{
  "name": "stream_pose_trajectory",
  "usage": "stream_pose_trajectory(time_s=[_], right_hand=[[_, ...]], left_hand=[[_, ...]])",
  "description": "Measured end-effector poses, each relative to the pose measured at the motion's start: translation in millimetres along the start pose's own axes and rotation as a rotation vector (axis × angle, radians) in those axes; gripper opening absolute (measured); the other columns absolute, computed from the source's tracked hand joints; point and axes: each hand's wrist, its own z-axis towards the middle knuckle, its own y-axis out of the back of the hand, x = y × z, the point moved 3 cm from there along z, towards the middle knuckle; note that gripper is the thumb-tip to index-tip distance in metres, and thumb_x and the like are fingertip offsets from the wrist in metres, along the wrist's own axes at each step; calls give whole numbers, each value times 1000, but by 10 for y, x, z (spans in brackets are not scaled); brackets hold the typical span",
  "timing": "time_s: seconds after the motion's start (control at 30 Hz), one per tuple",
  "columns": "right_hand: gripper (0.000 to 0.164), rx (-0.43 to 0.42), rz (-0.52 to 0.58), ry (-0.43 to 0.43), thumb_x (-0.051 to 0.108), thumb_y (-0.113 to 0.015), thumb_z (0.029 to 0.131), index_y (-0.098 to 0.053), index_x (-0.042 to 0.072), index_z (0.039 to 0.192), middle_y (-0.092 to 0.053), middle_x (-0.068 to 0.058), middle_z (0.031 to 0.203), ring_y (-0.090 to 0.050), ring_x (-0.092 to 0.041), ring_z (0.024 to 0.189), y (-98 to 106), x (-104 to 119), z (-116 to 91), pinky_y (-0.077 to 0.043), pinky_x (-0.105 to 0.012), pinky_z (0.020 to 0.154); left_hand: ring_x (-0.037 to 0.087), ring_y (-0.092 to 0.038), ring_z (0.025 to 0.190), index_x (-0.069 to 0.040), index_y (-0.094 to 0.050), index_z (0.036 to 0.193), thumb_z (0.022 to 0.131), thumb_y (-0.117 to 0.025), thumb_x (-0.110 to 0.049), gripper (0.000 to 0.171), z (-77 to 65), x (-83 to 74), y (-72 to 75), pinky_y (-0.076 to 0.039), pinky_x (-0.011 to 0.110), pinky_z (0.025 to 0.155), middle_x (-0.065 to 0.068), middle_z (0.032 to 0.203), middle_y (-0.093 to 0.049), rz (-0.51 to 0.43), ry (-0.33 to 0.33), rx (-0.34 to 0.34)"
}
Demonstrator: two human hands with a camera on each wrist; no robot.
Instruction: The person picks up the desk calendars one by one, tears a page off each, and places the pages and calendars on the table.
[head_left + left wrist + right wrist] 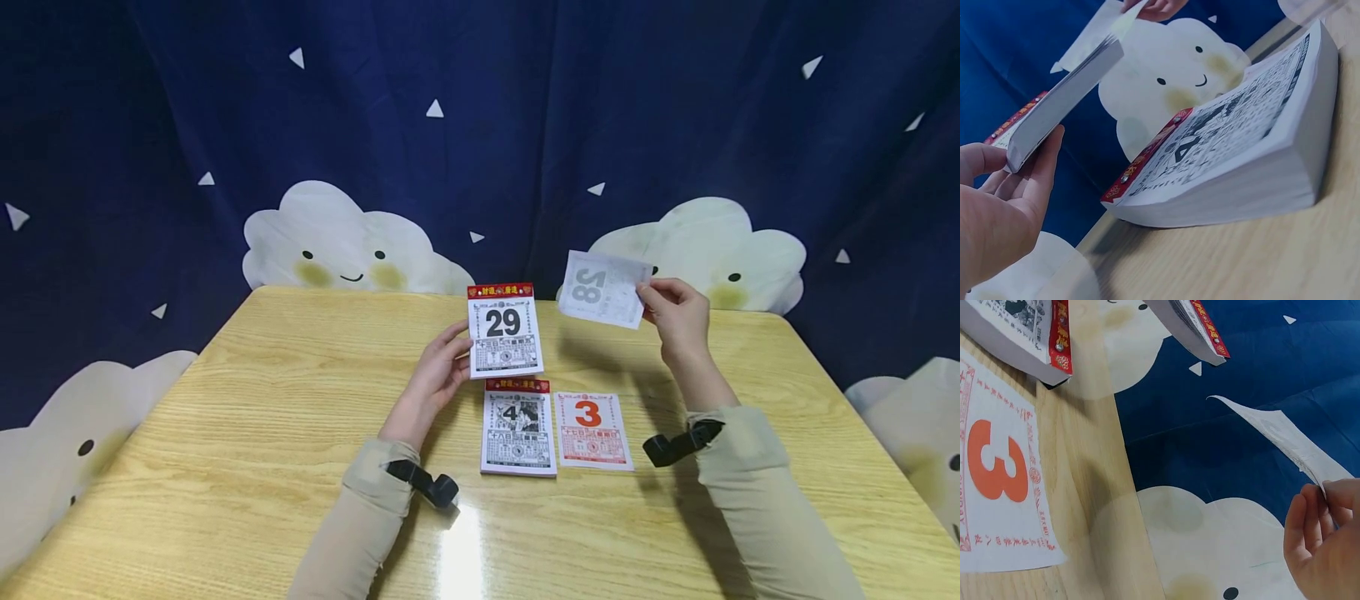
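Note:
My left hand grips a tear-off calendar by its left edge, its top page reading 29 under a red header. In the left wrist view this thick pad is raised off the table, between thumb and fingers. A loose calendar page hangs in the air to the right, pinched at its edge by my right hand; a mirrored 28 shows through its back. Below the raised pad lies a second tear-off calendar reading 4. Beside that one, a loose page with a red 3 lies flat.
The wooden table ends at a dark blue curtain with white clouds and triangles. Each sleeve bears a black wrist strap with a small camera, the left camera near the table's middle and the right camera close to the red 3 page.

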Motion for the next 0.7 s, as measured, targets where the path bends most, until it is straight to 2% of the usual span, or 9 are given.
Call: stream_pose_trajectory(time_s=[0.07,0.23,0.47,0.53,0.7], right_hand=[[3,-1,-2,2,6,-66,80,-63,5,82,-60,6,68,-57,-3,56,8,-10,-1,-50,-14,52],[16,-5,-37,4,8,-66,80,-62,-2,92,-60,5,70,-57,-3,57,19,-37,-5,-50,-13,54],[4,-21,-114,5,8,-65,81,-65,7,85,-58,6,71,-55,-4,62,14,-83,-7,-50,-12,56],[4,-21,-156,14,9,-64,82,-64,7,86,-57,6,73,-55,-4,64,12,-97,-12,-50,-12,58],[19,-31,-302,45,18,-64,83,-63,3,94,-56,10,74,-54,-2,68,10,-143,-22,-49,-13,61]], left_hand=[[12,-64,67,-5,-40,134,90,-43,-1,45,13,-11,10,-53,21,60,3,84,-64,11,7,-8],[13,-63,68,-9,-44,133,90,-46,-2,44,53,-32,41,-53,20,60,5,90,-63,39,30,-34],[12,-63,68,-9,-45,133,89,-47,-3,44,123,-35,73,-53,21,61,6,92,-63,78,29,-56],[13,-64,69,-9,-45,133,89,-47,-2,44,140,-28,83,-54,22,62,7,93,-63,82,30,-59],[13,-65,70,-8,-46,132,90,-46,-2,42,184,-2,105,-54,23,63,6,91,-63,81,43,-67]])
